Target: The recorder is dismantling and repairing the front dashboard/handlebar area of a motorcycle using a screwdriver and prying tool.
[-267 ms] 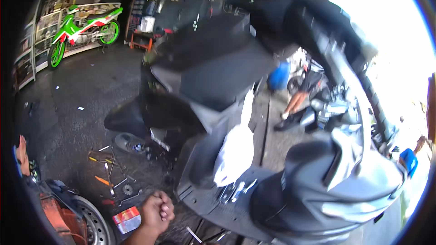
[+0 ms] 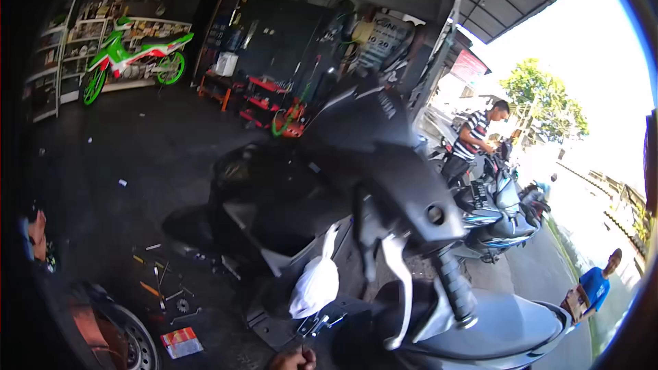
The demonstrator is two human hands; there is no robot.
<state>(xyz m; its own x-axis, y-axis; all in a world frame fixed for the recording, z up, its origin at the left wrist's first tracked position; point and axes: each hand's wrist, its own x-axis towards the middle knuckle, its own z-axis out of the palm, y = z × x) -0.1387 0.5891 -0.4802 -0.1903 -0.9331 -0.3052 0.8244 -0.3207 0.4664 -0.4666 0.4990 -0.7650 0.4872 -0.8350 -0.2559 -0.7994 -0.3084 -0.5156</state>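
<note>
At the lower edge my left hand (image 2: 293,359) shows only in part, fingers curled closed beside the scooter's footboard. A thin dark piece seems to stick up from the fingers, too small to name. My right hand is out of sight. Over the hand stands a dark scooter (image 2: 274,209), its handlebar grip (image 2: 452,281) and pale brake lever (image 2: 399,288) reaching toward me. A knotted white plastic bag (image 2: 317,288) hangs above the footboard (image 2: 271,329), where small metal parts (image 2: 321,323) lie. Left of the hand, a red and white packet (image 2: 181,342) rests on the floor.
Scattered tools (image 2: 159,281) and a toothed sprocket (image 2: 182,305) lie on the dark floor. A wheel (image 2: 133,336) stands lower left. Farther off are a green motorbike (image 2: 133,58), red tool trolley (image 2: 264,99), parked scooters (image 2: 493,216), a person in stripes (image 2: 473,137) and one in blue (image 2: 593,288).
The view has swung up, so the street and two people show more fully. My left hand has moved right and down to the lower edge. The handlebar appears lower.
</note>
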